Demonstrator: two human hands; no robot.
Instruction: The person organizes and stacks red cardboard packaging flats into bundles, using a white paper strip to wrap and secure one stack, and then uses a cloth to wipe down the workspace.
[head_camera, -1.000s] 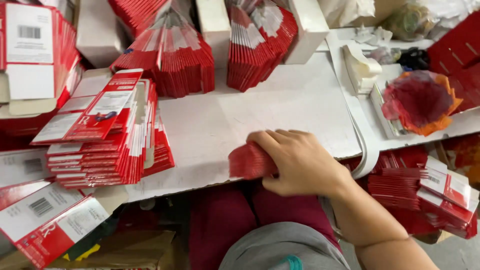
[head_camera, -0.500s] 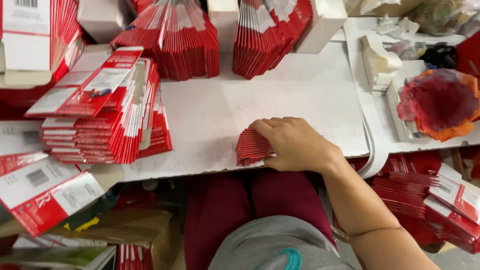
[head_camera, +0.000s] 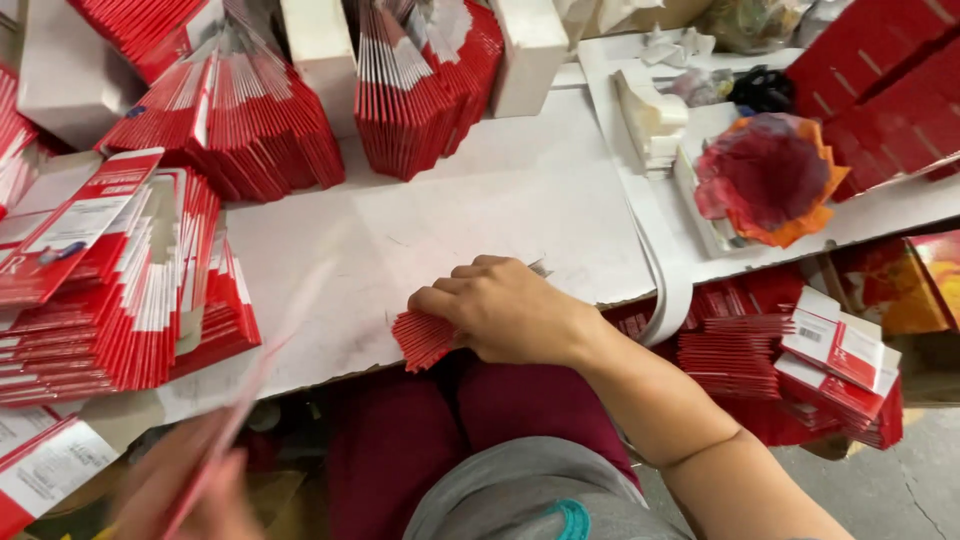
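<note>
At the lower left, below the near edge of the tabletop (head_camera: 520, 210), the person's left hand (head_camera: 195, 490) is a blur; it seems to pinch a thin pale-and-red sheet (head_camera: 265, 370) that streaks up toward the table, though I cannot tell how firmly the fingers close. Just above it, at the tabletop's left edge, sits one tall stack of flattened red-and-white cartons (head_camera: 110, 290), its layers too many to count. Behind that, along the far edge, two fanned bundles of the same red cartons stand upright: one toward the left (head_camera: 240, 120) and one near the middle (head_camera: 420, 80), with a plain white box (head_camera: 530, 50) just beside the second. At the near edge, about the middle, the right hand (head_camera: 510, 310) lies palm down with fingers curled, pressing on a small fan of red cards (head_camera: 425, 338); the cards poke out from under the fingertips on the hand's left side and overhang the table's edge above the person's lap. Further right, near the right edge, one crumpled red-and-orange wrapper (head_camera: 765, 175) rests in a shallow white tray (head_camera: 700, 215). Below that edge, more red cartons (head_camera: 790, 350) lie heaped in a pile.
</note>
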